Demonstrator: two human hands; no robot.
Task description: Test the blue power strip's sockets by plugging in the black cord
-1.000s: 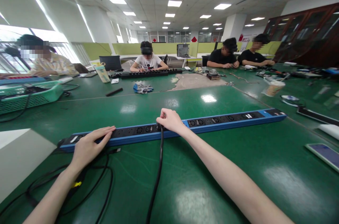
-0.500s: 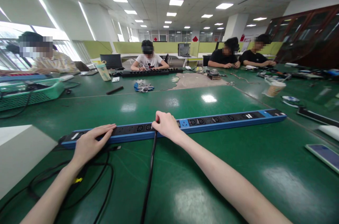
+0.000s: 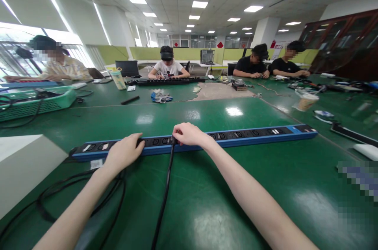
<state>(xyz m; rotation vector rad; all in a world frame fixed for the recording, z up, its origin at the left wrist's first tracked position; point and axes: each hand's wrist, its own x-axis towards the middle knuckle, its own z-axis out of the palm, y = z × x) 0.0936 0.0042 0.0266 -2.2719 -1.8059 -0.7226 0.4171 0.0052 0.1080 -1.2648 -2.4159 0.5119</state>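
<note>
One long blue power strip (image 3: 236, 137) lies across the green table (image 3: 206, 202). The left hand (image 3: 124, 153) rests on it, fingers loosely curled. The right hand (image 3: 189, 135) pinches a black plug (image 3: 173, 140) at a socket, its cable (image 3: 163, 195) trailing toward the viewer. One green basket (image 3: 44, 104) holds dark cables. Four people sit beyond.

- Left hand (image 3: 124, 153): palm down, fingers together and slightly curled, pointing forward and to the right; wrist straight.
- Left forearm: bare, rising from the lower left edge and angling up to the right.
- Right hand (image 3: 189, 135): knuckles up, fingers bent and pinched together at its left side.
- Right forearm: bare, stretched long from the lower right corner toward the centre.
- Hands near each other, not touching.
</note>
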